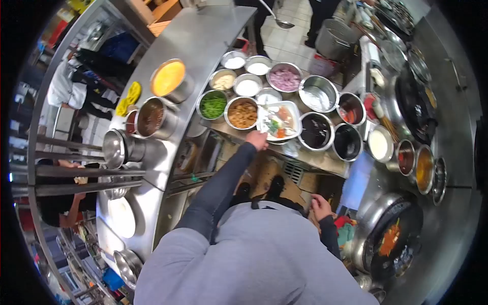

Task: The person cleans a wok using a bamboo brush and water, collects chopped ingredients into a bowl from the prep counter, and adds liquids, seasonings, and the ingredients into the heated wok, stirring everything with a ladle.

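Note:
My left hand [257, 141] grips the near left edge of a white square dish [291, 120], which holds green, orange and pale food pieces. The dish is over the near edge of a cluster of steel bowls. To its left stand a bowl of brown chunks [242, 113] and a bowl of green vegetables [213, 105]; to its right is a bowl of dark liquid [316, 131]. Beside my waist, my right hand [321, 207] hangs with its fingers loosely bent and nothing visible in them. A wok [394, 236] with red-orange food lies to its right.
On the left steel counter [203, 38] stand a pot of yellow liquid [168, 78], a brown-sauce pot [150, 117] and white plates [121, 217]. A ladle [284, 24] hangs near another person's legs at the top. More sauce pots [423, 169] and a large wok [414, 104] line the right.

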A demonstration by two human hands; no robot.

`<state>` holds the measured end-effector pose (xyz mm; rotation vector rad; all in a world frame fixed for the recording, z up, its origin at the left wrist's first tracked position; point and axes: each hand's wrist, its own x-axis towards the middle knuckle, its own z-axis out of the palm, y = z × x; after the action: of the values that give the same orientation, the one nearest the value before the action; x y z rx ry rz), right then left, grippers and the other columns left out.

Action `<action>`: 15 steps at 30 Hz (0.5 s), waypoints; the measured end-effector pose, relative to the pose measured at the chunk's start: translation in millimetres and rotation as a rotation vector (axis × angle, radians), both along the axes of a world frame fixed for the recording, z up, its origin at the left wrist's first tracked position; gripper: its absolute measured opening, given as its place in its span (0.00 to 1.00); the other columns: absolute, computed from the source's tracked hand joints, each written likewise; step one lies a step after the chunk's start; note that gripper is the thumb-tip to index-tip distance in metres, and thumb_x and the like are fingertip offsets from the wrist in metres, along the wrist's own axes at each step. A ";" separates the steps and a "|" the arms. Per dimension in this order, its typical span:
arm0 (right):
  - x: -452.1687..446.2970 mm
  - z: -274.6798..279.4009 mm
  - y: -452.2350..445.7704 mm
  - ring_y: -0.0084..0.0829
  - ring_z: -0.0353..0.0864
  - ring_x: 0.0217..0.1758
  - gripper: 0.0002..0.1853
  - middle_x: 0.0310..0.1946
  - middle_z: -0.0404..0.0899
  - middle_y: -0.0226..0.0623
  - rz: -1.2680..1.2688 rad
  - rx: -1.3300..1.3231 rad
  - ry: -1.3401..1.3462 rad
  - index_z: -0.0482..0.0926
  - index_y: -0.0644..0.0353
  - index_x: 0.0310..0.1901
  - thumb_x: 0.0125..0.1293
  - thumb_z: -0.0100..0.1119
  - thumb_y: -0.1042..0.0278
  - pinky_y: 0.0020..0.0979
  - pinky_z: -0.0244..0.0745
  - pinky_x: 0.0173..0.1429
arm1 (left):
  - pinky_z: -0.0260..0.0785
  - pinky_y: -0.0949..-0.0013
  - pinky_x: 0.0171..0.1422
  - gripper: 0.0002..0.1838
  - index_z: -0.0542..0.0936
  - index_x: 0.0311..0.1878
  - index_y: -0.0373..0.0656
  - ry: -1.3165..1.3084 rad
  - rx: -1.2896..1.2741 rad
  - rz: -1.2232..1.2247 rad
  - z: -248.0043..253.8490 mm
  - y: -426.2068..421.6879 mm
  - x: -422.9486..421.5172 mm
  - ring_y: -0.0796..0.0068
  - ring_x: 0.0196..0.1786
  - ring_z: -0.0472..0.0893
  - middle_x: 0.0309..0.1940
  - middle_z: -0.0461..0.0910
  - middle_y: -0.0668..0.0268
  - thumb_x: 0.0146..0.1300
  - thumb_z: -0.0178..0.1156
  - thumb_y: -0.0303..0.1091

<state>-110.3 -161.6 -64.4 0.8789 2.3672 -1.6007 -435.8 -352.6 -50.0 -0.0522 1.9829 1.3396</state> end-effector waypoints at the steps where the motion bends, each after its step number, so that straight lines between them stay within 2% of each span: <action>1: -5.2 -0.3 7.0 0.20 0.73 0.26 0.12 0.23 0.73 0.31 0.032 0.002 0.007 0.72 0.63 0.44 0.61 0.46 0.71 0.23 0.70 0.32 | 0.65 0.72 0.19 0.13 0.73 0.23 0.37 0.030 0.026 0.005 -4.8 -1.1 0.2 0.76 0.15 0.72 0.15 0.74 0.64 0.56 0.45 0.35; 4: -21.3 12.4 21.2 0.21 0.73 0.26 0.12 0.23 0.73 0.32 0.078 0.049 0.010 0.72 0.64 0.44 0.60 0.46 0.71 0.24 0.70 0.32 | 0.64 0.71 0.19 0.15 0.74 0.24 0.36 0.047 0.017 0.050 -14.3 -1.9 3.2 0.75 0.14 0.72 0.12 0.72 0.64 0.55 0.47 0.38; 11: -41.4 10.0 33.4 0.20 0.72 0.25 0.12 0.23 0.73 0.31 0.194 0.025 -0.016 0.72 0.63 0.44 0.60 0.45 0.71 0.23 0.69 0.32 | 0.65 0.69 0.24 0.16 0.73 0.17 0.36 0.210 -0.075 0.108 6.6 -9.1 10.6 0.73 0.15 0.73 0.11 0.73 0.65 0.51 0.47 0.39; 13: -43.7 1.7 34.0 0.20 0.72 0.25 0.12 0.23 0.73 0.31 0.237 0.014 -0.022 0.72 0.63 0.45 0.60 0.46 0.71 0.23 0.69 0.32 | 0.61 0.74 0.20 0.13 0.71 0.20 0.37 0.188 -0.025 0.120 20.7 -16.8 13.4 0.79 0.14 0.68 0.12 0.69 0.68 0.54 0.46 0.35; 15: -44.3 -11.4 31.3 0.21 0.73 0.26 0.12 0.23 0.74 0.33 0.255 -0.070 -0.050 0.73 0.63 0.44 0.60 0.46 0.70 0.23 0.69 0.33 | 0.60 0.74 0.20 0.12 0.71 0.21 0.37 0.188 -0.032 0.146 28.9 -31.7 19.0 0.80 0.15 0.67 0.12 0.69 0.68 0.55 0.46 0.34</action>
<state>-154.6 -130.2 -75.7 0.5699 2.2667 -1.5308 -416.8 -384.3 -21.1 -0.0905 2.1938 1.4513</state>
